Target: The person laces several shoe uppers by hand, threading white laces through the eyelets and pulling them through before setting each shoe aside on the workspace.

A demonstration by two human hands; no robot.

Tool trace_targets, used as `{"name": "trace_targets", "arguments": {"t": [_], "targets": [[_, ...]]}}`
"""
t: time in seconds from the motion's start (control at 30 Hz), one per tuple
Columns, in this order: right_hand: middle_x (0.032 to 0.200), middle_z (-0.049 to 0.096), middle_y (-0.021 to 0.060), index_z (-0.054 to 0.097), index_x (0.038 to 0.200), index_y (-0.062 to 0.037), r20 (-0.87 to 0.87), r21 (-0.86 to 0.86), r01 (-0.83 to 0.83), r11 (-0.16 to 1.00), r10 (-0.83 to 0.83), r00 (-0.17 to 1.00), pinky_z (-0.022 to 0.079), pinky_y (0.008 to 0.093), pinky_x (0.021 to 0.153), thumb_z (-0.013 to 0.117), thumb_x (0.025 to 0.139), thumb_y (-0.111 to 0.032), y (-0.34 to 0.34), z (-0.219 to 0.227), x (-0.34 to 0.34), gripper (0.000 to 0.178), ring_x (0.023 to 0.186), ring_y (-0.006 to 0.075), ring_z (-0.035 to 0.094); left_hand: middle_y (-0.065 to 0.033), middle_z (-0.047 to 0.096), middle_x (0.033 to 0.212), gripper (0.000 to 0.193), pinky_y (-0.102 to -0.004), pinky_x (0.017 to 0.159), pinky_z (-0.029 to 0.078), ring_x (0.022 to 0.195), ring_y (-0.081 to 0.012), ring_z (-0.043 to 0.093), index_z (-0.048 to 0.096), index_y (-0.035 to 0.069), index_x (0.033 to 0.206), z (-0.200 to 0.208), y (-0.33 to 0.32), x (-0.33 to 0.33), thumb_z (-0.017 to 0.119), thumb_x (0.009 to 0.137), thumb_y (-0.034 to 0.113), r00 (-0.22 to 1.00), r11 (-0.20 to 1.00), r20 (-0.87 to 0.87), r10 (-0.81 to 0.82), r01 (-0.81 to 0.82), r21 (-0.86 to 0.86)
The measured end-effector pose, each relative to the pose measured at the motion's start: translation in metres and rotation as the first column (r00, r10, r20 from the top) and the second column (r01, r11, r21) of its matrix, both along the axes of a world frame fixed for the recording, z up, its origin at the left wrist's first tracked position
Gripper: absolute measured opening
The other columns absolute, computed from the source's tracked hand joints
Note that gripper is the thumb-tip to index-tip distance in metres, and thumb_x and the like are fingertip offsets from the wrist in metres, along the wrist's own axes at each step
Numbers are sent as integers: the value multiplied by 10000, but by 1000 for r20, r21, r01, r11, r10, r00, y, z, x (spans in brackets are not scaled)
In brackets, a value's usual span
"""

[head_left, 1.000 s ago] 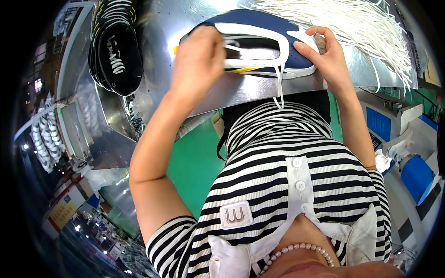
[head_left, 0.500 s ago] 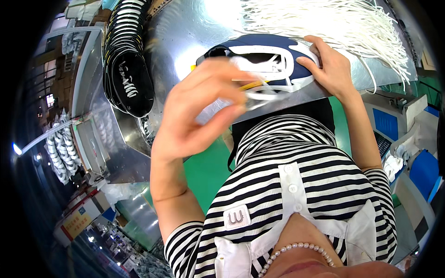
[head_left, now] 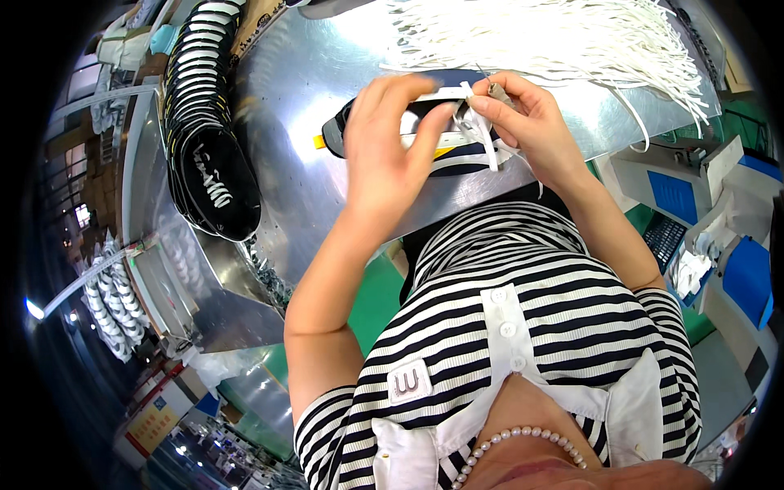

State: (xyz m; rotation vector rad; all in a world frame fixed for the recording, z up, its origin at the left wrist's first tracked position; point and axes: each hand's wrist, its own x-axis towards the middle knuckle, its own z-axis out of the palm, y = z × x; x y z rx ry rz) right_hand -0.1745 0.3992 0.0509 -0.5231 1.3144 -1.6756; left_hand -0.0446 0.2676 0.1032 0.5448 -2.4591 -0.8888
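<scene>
A navy and white shoe upper (head_left: 465,171) lies on the metal table in front of me, partly covered by both hands. White shoelace (head_left: 493,153) hangs in loops over its opening. My right hand (head_left: 535,126) is closed, thumb and fingertips pinching the shoelace by the white eyelet edge. A thin dark point sticks up by these fingertips, too small to name. My left hand (head_left: 382,151) is over the heel end, slightly blurred. Its thumb and fingers are spread apart around the opening, with no lace visible between them. The yellow heel tab (head_left: 319,142) shows beyond it.
A large bundle of white laces (head_left: 539,37) covers the table's far right. To the left stands a long nested row of black shoe uppers (head_left: 214,175). The metal table's (head_left: 282,98) near edge runs close to my body. A keyboard (head_left: 665,243) is at the right.
My right hand has left the toe and now pinches the shoelace at the opening. The left hand has moved up and over the heel end. The shoe has tilted.
</scene>
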Motion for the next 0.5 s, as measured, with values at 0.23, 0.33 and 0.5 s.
{"name": "trace_targets", "arguments": {"t": [0.23, 0.33, 0.5], "targets": [[855, 702, 81, 607, 1083, -20, -238, 75, 79, 994, -60, 970, 489, 234, 669, 688, 875, -149, -13, -25, 7, 258, 748, 102, 648, -119, 682, 1022, 563, -309, 821, 521, 940, -200, 647, 631, -9, 1144, -23, -28, 16, 574, 947, 516, 910, 523, 381, -164, -247, 816], [832, 709, 103, 598, 1101, -24, -353, 143, 91, 986, -35, 935, 497, 277, 685, 704, 845, -159, -15, -21, 9, 309, 770, 144, 670, -71, 681, 852, 478, -234, 680, 515, 755, -118, 627, 666, 10, 1019, -30, -25, 0, 651, 909, 475, 874, 325, 470, -128, -410, 852], [865, 705, 129, 587, 1126, -32, -481, 202, 126, 971, -14, 877, 508, 334, 703, 709, 843, -192, -14, -16, 15, 347, 776, 232, 675, -34, 689, 765, 234, -253, 614, 485, 701, -101, 632, 692, -7, 890, -39, 1, 4, 694, 890, 227, 949, 586, 293, 114, -303, 752]]}}
